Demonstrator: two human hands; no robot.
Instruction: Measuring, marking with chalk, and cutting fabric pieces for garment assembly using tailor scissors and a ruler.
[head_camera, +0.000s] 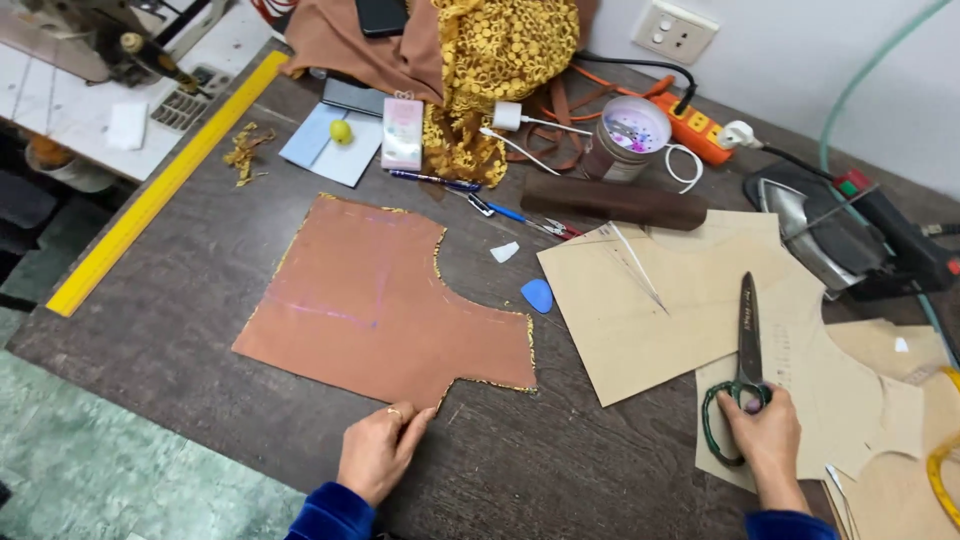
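A brown cut fabric piece (375, 305) with yellow lace edging lies flat on the dark wooden table (180, 330). My left hand (378, 450) rests at the piece's near edge, fingertips touching it. Over on the right, my right hand (762, 440) grips the green handles of large scissors (745, 355). They lie on tan paper patterns (670, 310), blades pointing away from me.
Blue tailor's chalk (537, 295) and a white chalk sliver (505, 251) lie between fabric and patterns. A yellow ruler (160, 185) runs along the left edge. At the back: yellow lace cloth (500, 60), a brown roll (612, 201), pens, a tub, a power strip (695, 127); an iron (830, 235) at right.
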